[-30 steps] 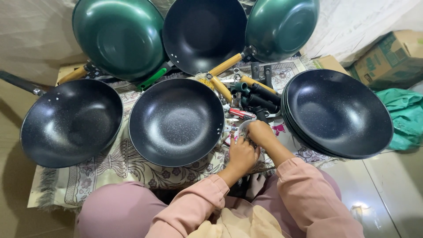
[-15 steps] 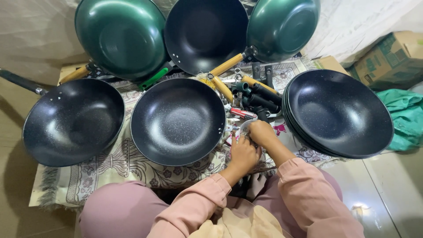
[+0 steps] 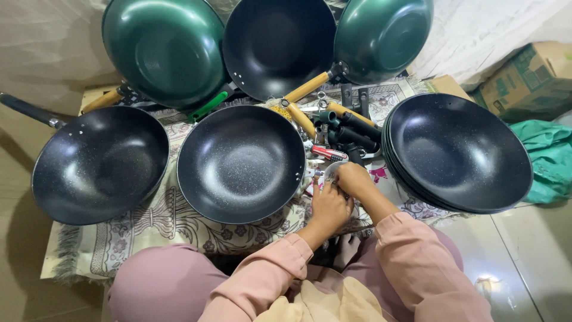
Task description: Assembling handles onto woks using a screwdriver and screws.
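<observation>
Head cam looking straight down: compared with a second ago almost nothing has moved, both hands are parked in the same spot over the little white dish, so it reads as fiddly close-up work rather than a reach or a carry. The left hand (image 3: 329,208) is curled, fingertips touching the near edge of the small white dish (image 3: 331,172). The right hand (image 3: 354,179) is bent over the dish's right side, fingers closed in, but I can't tell if they're pinching anything. That dish sits on the patterned cloth (image 3: 161,223), between the middle black wok (image 3: 241,163) and the stack of black woks (image 3: 457,152), just below the pile of loose handles (image 3: 348,128).
</observation>
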